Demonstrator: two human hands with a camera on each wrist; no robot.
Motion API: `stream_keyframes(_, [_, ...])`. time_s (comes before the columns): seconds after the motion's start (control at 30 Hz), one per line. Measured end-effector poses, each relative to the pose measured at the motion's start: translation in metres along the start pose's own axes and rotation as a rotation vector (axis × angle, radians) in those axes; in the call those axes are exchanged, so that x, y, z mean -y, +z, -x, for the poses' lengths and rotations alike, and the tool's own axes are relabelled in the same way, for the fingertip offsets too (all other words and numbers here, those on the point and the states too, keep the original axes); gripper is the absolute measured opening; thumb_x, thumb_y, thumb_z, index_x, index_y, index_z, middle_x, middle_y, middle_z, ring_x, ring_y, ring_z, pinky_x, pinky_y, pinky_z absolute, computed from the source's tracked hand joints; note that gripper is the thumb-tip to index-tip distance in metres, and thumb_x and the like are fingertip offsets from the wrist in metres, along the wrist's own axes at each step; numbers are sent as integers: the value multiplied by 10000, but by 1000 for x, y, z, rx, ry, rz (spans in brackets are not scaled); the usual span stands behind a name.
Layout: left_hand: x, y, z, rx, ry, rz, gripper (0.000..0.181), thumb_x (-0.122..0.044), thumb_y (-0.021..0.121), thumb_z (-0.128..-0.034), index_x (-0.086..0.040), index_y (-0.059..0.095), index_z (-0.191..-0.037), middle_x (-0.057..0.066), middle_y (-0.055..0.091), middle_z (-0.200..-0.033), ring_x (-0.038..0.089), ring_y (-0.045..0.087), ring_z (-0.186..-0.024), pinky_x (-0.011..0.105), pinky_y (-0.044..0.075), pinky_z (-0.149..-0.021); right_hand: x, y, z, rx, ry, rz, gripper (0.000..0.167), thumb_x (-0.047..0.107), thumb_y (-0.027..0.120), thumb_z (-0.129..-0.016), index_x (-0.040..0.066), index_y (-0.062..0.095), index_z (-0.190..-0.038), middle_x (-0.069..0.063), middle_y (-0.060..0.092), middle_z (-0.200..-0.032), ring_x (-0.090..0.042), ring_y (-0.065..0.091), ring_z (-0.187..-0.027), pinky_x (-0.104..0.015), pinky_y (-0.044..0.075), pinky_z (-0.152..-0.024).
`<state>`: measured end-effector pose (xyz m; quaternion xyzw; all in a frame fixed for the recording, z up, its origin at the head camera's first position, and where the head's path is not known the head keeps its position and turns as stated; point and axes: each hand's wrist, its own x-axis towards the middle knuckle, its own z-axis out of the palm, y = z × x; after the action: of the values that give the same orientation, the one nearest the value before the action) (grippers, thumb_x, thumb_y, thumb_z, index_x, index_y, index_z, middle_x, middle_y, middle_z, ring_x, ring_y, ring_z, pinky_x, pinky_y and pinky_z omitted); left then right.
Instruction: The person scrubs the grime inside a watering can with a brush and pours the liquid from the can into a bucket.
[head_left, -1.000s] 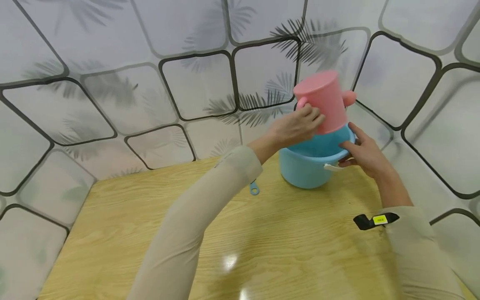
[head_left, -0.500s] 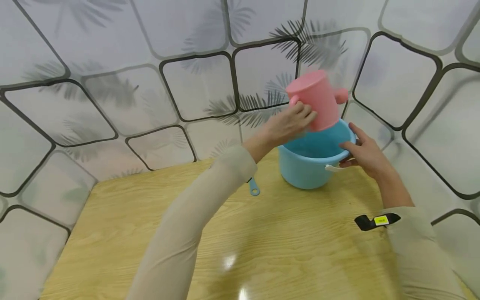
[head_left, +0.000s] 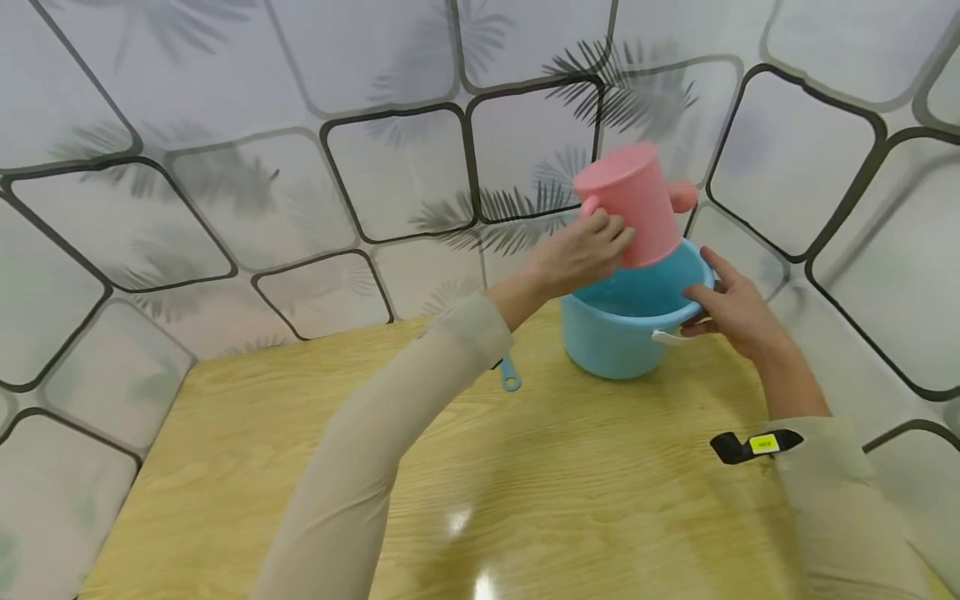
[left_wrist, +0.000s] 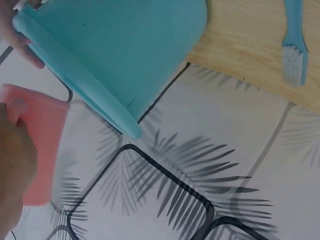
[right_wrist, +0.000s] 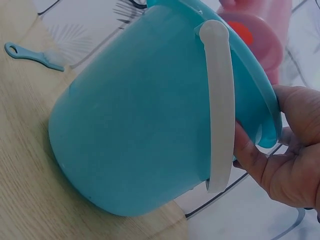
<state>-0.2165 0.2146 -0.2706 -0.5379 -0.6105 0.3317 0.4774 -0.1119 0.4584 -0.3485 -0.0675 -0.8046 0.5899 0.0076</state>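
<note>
In the head view my left hand (head_left: pixel 581 254) grips the small loop handle of a pink plastic jug (head_left: pixel 637 204). The jug is upturned, flat base up, its mouth low over the blue bucket (head_left: pixel 615 337). A stubby round part juts from its far side. My right hand (head_left: pixel 738 308) holds the bucket's rim at the right, near the white bail handle (right_wrist: pixel 220 105). The bucket leans on its bottom edge on the table. Whether anything runs from the jug cannot be seen. In the left wrist view the jug (left_wrist: pixel 42 145) is partly covered by my left hand (left_wrist: pixel 15 170).
A blue-handled brush (right_wrist: pixel 35 55) with white bristles lies on the wooden table (head_left: pixel 585 492), left of the bucket. My left forearm hides part of it in the head view. Patterned wall panels (head_left: pixel 397 175) stand close behind and to the right.
My left hand and the jug have moved slightly left over the bucket, then dipped a little. The right hand keeps its hold on the rim, and the bucket stays almost in place.
</note>
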Motion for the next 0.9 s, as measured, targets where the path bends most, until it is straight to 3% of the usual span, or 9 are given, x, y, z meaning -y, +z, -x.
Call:
stream_keyframes(0.2, [3,-3,5,-13,-5,-11,535,133,145,-995,-79,634,-954,22,555,-1015,178,513,-897,291,396,-834,1,1,-3,0,0,24,815,286,517,-1035,219,-73,-1593,-328,283,-1528,-105,683,-751,-299,610,-704])
stream_keyframes(0.33, [2,-6,5,-30,43,-14,547,167,134,-969,-51,635,-953,29,554,-1015,186,518,-916,297,404,-837,-1,0,-3,0,7,33,819,295,513,-1037,226,-87,-1590,-332,296,-1515,-94,683,-749,-296,610,-703])
stream_keyframes(0.5, [-2,-6,3,-40,33,6,572,168,141,-963,-66,662,-935,33,565,-1008,186,516,-893,285,401,-808,-3,-1,-3,9,13,26,815,275,503,-1040,220,-99,-1586,-338,289,-1518,-88,684,-749,-304,612,-705])
stream_keyframes(0.7, [-4,-6,0,-36,12,45,567,151,130,-970,-76,649,-952,31,568,-997,183,520,-893,284,390,-807,-2,0,-2,3,15,43,824,300,509,-1036,217,-99,-1586,-342,300,-1506,-85,681,-748,-298,611,-703])
stream_keyframes(0.9, [-7,-5,2,-13,34,51,571,160,141,-958,-86,655,-969,23,568,-1009,174,517,-893,275,384,-800,-1,0,-2,6,10,35,814,287,504,-1039,216,-93,-1588,-340,288,-1514,-87,677,-743,-288,609,-697])
